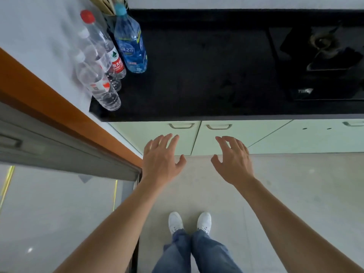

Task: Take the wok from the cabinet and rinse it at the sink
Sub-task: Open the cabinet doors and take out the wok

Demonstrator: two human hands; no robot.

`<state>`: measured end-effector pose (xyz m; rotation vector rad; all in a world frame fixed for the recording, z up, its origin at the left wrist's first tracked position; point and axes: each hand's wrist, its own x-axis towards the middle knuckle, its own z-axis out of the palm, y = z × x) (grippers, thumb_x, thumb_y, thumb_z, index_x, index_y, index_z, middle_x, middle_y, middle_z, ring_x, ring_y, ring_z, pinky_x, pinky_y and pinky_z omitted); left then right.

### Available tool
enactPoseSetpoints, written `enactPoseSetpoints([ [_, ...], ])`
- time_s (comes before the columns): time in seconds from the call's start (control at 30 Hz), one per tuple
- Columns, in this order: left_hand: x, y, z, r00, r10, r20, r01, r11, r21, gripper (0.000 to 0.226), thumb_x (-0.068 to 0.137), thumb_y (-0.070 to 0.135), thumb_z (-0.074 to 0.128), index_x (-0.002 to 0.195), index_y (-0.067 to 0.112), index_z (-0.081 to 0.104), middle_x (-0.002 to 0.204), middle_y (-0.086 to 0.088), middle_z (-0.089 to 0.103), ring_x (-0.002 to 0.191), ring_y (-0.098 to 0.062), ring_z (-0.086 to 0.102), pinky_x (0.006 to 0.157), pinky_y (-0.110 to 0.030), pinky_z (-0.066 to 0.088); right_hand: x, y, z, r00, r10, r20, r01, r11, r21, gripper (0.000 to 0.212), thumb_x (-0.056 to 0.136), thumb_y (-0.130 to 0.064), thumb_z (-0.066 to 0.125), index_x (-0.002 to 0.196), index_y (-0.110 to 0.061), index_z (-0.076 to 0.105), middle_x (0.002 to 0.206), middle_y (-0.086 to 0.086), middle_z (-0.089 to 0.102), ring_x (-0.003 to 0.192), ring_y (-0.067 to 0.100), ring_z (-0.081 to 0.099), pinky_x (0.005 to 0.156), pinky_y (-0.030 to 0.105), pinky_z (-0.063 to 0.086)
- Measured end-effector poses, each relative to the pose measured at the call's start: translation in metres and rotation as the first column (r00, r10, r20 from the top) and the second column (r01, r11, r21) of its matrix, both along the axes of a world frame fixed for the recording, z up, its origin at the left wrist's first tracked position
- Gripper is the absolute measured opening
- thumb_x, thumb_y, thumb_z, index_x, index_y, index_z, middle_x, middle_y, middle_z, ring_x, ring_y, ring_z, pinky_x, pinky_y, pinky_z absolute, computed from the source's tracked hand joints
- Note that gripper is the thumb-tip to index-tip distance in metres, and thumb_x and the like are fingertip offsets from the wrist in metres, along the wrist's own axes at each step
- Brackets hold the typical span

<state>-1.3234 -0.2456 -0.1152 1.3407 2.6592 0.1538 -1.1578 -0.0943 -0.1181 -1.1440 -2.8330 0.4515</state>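
Note:
Two pale green cabinet doors sit shut under the black counter, the left door (157, 138) and the right door (232, 134), each with a metal handle, the left handle (181, 126) and the right handle (218, 126). My left hand (160, 160) hovers in front of the left door, fingers spread, holding nothing. My right hand (233, 160) hovers in front of the right door, fingers apart and empty. Neither hand touches a handle. No wok and no sink are in view.
The black counter (206, 75) carries several plastic water bottles (110, 62) at its left end and a gas burner (325, 48) at the right. A further cabinet door (315, 136) lies to the right. An orange-framed sliding door (59, 119) runs along my left. My feet (190, 221) stand on grey floor.

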Motion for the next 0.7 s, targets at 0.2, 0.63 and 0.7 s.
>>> enactPoseSetpoints([
  [0.2, -0.015, 0.026, -0.054, 0.998, -0.069, -0.015, 0.068, 0.997, -0.034, 0.064, 0.087, 0.042, 0.053, 0.146, 0.021, 0.043, 0.149, -0.004, 0.051, 0.138, -0.025, 0.045, 0.115, -0.048, 0.035, -0.018, 0.028, -0.047, 0.997, 0.056, -0.046, -0.052, 0.996, 0.077, 0.052, 0.082, -0.025, 0.067, 0.131, -0.009, 0.059, 0.128, 0.015, 0.063, 0.116, 0.036, 0.058, 0.104, 0.049, 0.046],
  [0.63, -0.047, 0.086, -0.151, 0.968, -0.215, -0.132, 0.217, 0.976, 0.005, 0.074, 0.087, 0.041, 0.056, 0.147, 0.003, 0.040, 0.144, -0.014, 0.053, 0.131, -0.031, 0.051, 0.115, -0.044, 0.039, -0.049, 0.080, -0.143, 0.991, 0.131, 0.030, -0.133, 0.983, 0.126, 0.062, 0.083, -0.027, 0.063, 0.140, -0.006, 0.050, 0.135, 0.016, 0.058, 0.124, 0.035, 0.053, 0.108, 0.048, 0.045],
  [0.7, -0.050, 0.091, -0.156, 0.960, -0.241, -0.142, 0.246, 0.969, 0.020, 0.072, 0.087, 0.039, 0.055, 0.147, 0.002, 0.041, 0.140, -0.014, 0.055, 0.126, -0.031, 0.054, 0.114, -0.044, 0.040, -0.053, 0.082, -0.152, 0.990, 0.138, 0.005, -0.137, 0.981, 0.138, 0.061, 0.083, -0.026, 0.060, 0.137, 0.000, 0.051, 0.131, 0.019, 0.059, 0.122, 0.037, 0.055, 0.108, 0.049, 0.045],
])
